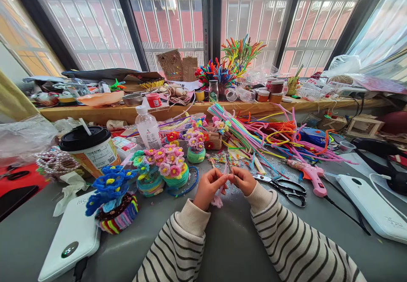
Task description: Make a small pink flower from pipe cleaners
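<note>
Pinched in my left hand point(210, 187) is a fuzzy pale pink pipe cleaner point(217, 201), whose end hangs below the fingers. My right hand point(243, 181) meets it at the fingertips, closed on a slim metal tool point(228, 161); its kind is mostly hidden by the fingers. To the right of my right hand lie black-handled scissors point(288, 190). On the left stand pots of pipe-cleaner flowers: a pink one point(173, 167), a green-and-yellow one point(149, 180) and a blue one point(112, 188).
A lidded cup point(92, 150) and a plastic bottle point(148, 127) stand at left. Bundled pipe cleaners point(241, 131) fill the back. At right lie a pink glue gun point(313, 178) and a white power bank point(372, 205); another power bank point(70, 239) lies left. A cluttered wooden sill point(178, 110) runs behind.
</note>
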`<action>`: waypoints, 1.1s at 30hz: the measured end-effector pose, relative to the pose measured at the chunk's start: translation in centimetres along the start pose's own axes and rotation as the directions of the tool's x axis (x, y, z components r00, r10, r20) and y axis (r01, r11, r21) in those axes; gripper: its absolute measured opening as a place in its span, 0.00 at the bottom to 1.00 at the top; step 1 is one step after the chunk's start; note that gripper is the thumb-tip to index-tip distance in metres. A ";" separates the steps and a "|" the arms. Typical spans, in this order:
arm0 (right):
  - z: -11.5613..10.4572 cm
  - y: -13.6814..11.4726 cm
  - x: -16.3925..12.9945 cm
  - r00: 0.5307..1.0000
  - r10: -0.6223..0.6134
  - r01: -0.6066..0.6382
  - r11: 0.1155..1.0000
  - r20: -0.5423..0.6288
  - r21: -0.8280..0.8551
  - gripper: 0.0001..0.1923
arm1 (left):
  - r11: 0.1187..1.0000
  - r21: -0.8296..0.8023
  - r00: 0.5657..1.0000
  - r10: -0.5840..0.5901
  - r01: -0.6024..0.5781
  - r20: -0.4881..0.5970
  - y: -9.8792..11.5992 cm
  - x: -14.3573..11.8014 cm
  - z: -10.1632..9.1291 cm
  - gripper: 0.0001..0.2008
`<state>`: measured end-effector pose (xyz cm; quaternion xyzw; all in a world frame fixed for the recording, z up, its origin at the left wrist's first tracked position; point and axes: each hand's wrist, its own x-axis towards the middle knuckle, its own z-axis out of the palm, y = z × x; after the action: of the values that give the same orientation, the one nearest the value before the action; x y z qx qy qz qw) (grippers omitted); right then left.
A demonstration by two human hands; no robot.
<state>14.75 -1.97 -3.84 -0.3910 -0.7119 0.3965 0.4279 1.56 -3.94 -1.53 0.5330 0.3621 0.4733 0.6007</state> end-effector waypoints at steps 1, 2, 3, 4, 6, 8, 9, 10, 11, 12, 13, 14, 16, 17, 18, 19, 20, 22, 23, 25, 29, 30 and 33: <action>0.0 0.1 0.0 1.000 -0.001 0.001 1.000 -0.009 -0.004 0.22 | 1.000 0.003 1.000 0.002 -0.002 -0.003 0.0 0.0 0.0 0.11; 0.0 0.1 0.0 1.000 -0.001 0.001 1.000 -0.016 -0.004 0.21 | 1.000 0.005 1.000 0.005 -0.005 -0.007 0.0 0.0 0.0 0.11; 0.0 0.2 0.1 1.000 -0.001 0.001 1.000 -0.023 -0.003 0.21 | 1.000 0.004 1.000 0.009 -0.009 -0.011 -0.1 0.0 0.0 0.10; 0.1 0.2 0.1 1.000 0.002 -0.002 1.000 -0.027 -0.001 0.21 | 1.000 0.003 1.000 0.015 -0.015 -0.015 -0.1 0.0 -0.1 0.10; 0.1 0.2 0.1 0.999 0.011 -0.011 1.000 -0.040 0.006 0.21 | 1.000 0.001 1.000 0.022 -0.022 -0.018 -0.1 0.0 -0.1 0.10; 0.1 0.1 0.1 0.999 0.023 -0.022 1.000 -0.045 0.022 0.21 | 1.000 -0.002 1.000 0.022 -0.022 -0.017 -0.1 0.0 -0.1 0.10; 0.1 0.1 0.0 0.999 0.027 -0.026 0.999 -0.039 0.038 0.21 | 1.000 -0.001 1.000 0.020 -0.020 -0.016 -0.1 0.0 -0.1 0.10; 0.1 0.0 0.0 0.999 0.030 -0.028 0.998 -0.025 0.060 0.21 | 1.000 0.000 1.000 0.019 -0.019 -0.014 -0.1 0.0 -0.1 0.10; 0.1 -0.1 0.1 1.000 0.031 -0.030 0.996 -0.001 0.089 0.22 | 1.000 0.001 1.000 0.017 -0.017 -0.011 0.0 0.0 -0.1 0.10; 0.1 -0.1 0.1 0.999 0.032 -0.036 0.992 0.029 0.123 0.23 | 1.000 0.004 1.000 0.014 -0.014 -0.004 0.1 0.0 -0.1 0.10; 0.1 -0.2 0.1 0.998 0.034 -0.043 0.987 0.061 0.158 0.23 | 1.000 0.008 1.000 0.008 -0.008 0.010 0.1 -0.1 0.0 0.10; 0.1 -0.3 0.1 0.996 0.034 -0.050 0.981 0.088 0.187 0.24 | 1.000 0.013 1.000 0.001 -0.001 0.025 0.2 -0.1 0.0 0.10; 0.0 -0.4 0.1 0.993 0.038 -0.060 0.975 0.108 0.212 0.25 | 1.000 0.021 0.999 -0.011 0.010 0.052 0.2 -0.2 0.0 0.10; 0.0 -0.4 0.1 0.994 0.040 -0.060 0.977 0.101 0.205 0.25 | 1.000 0.023 0.998 -0.014 0.013 0.057 0.2 -0.2 0.0 0.10; -0.1 -0.4 0.1 0.995 0.041 -0.057 0.980 0.086 0.188 0.25 | 1.000 0.023 0.998 -0.015 0.013 0.058 0.2 -0.2 0.0 0.10; -0.1 -0.4 0.1 0.997 0.040 -0.051 0.984 0.067 0.168 0.24 | 1.000 0.020 0.998 -0.012 0.011 0.055 0.2 -0.2 0.0 0.10; -0.1 -0.4 0.1 0.998 0.038 -0.045 0.988 0.049 0.149 0.24 | 1.000 0.016 0.999 -0.010 0.010 0.052 0.2 -0.1 0.0 0.10; -0.1 -0.4 0.1 0.999 0.030 -0.033 0.992 0.026 0.122 0.23 | 1.000 0.010 0.999 -0.007 0.007 0.048 0.1 -0.1 0.0 0.10; -0.1 -0.3 0.1 0.999 0.025 -0.027 0.993 0.020 0.116 0.23 | 1.000 0.009 0.999 -0.007 0.006 0.048 0.1 -0.1 0.0 0.10; -0.1 -0.2 0.1 1.000 0.019 -0.020 0.994 0.016 0.110 0.22 | 1.000 0.010 0.999 -0.008 0.008 0.048 0.0 -0.1 0.0 0.10; 0.0 0.0 0.0 1.000 0.023 -0.024 0.994 0.007 0.110 0.22 | 1.000 0.019 0.999 -0.002 0.001 0.049 0.0 -0.1 -0.1 0.10; 0.0 0.0 0.0 1.000 0.024 -0.025 0.993 0.005 0.112 0.21 | 1.000 0.020 0.999 0.002 -0.003 0.051 0.0 -0.1 -0.1 0.11; 0.0 0.2 0.0 1.000 0.028 -0.028 0.992 0.001 0.120 0.21 | 1.000 0.012 0.998 0.005 -0.006 0.056 0.0 -0.1 -0.1 0.10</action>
<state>14.75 -1.87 -3.98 -0.3744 -0.6811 0.4445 0.4454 1.46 -4.04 -1.57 0.5507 0.3465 0.4577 0.6060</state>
